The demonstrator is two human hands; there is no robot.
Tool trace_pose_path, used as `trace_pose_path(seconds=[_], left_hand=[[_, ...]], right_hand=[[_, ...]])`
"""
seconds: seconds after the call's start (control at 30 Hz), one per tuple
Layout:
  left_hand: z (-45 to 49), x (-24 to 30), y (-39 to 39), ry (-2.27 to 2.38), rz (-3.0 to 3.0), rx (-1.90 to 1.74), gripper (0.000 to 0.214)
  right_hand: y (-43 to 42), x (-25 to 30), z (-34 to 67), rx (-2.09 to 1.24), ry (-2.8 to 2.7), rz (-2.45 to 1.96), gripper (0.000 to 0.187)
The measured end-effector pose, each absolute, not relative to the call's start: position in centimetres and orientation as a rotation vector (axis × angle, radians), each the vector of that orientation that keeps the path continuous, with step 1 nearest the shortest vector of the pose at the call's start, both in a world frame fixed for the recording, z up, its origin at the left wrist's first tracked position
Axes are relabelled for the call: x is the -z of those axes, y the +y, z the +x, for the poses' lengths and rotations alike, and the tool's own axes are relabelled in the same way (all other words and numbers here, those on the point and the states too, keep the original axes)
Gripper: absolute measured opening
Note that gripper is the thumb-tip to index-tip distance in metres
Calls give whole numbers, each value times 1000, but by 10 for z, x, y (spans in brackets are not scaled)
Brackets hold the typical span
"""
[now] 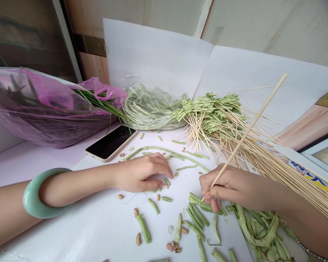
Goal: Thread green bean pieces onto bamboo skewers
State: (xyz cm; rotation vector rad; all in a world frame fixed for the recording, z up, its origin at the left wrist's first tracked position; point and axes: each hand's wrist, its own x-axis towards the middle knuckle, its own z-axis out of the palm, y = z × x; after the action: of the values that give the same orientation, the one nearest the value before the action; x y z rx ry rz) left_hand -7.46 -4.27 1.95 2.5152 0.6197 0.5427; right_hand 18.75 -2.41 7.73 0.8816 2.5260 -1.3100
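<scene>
My right hand [224, 185] is closed around the lower part of a bamboo skewer [247, 134], which slants up to the right. Cut green bean pieces [198, 216] lie just below that hand. My left hand [144, 171] rests low over the white surface, its fingers loosely curved and the thumb apart from them. Close to its fingertips is a short bean piece [167, 181]; some pieces are partly covered by the hand. Behind it stretches a long bean [150, 147]. A pile of flat, pale bean pods [262, 231] lies under my right forearm.
Skewered bean bundles [210, 109] are heaped at the back right, beside many loose skewers [278, 165]. A clear bag of long beans [153, 109] and a purple plastic bag [51, 109] stand behind a phone [112, 142]. Brown bean seeds [138, 239] are scattered in front.
</scene>
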Motion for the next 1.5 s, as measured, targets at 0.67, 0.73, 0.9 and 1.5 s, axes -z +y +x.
trace_pose_path(seconds=[0.67,0.73,0.9,1.5], left_hand=[[-74,-21,-44,631,2524,-544,30],[-74,-22,-44,624,2525,-558,29],[-74,-21,-44,619,2525,-547,28],[-75,-20,-43,620,2526,-527,30]], right_hand=[[-23,-81,189,1181,2595,893,28],[-24,-80,189,1219,2560,911,26],[-25,-80,188,1133,2611,888,30],[-29,-84,184,1002,2652,852,36]])
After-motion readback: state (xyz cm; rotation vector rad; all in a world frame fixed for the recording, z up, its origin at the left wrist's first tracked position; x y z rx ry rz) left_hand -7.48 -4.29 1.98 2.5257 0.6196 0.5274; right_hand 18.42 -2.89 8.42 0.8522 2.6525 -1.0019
